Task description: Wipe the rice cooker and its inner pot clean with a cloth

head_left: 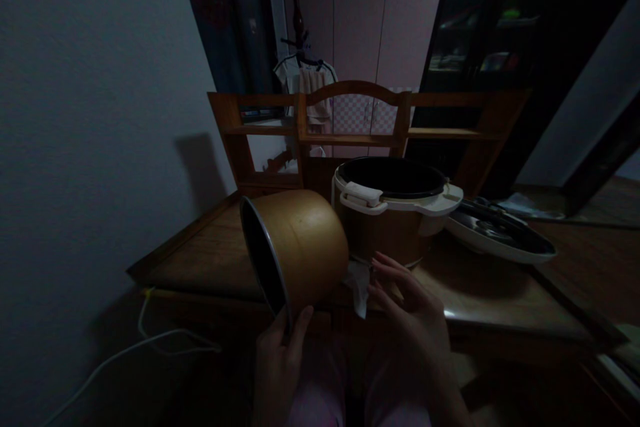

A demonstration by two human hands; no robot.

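Note:
My left hand [284, 347] grips the rim of a gold rice cooker inner pot [313, 240], thumb on the outside wall. The pot is tilted on its side, with its dark mouth facing left. Close to the pot's base, my right hand [407, 300] pinches a thin white tissue [359, 288], which hangs from the fingertips. Behind both hands stands the rice cooker body [385, 233], white-rimmed and gold-brown, its top uncovered and dark inside. To its right lies the cooker's lid [500, 233], inner side up.
Everything stands on a wooden desk [490, 287] with a low wooden shelf [350, 88] along its back. A white wall [125, 113] borders the left side. A white cable [120, 353] hangs at the desk's front left.

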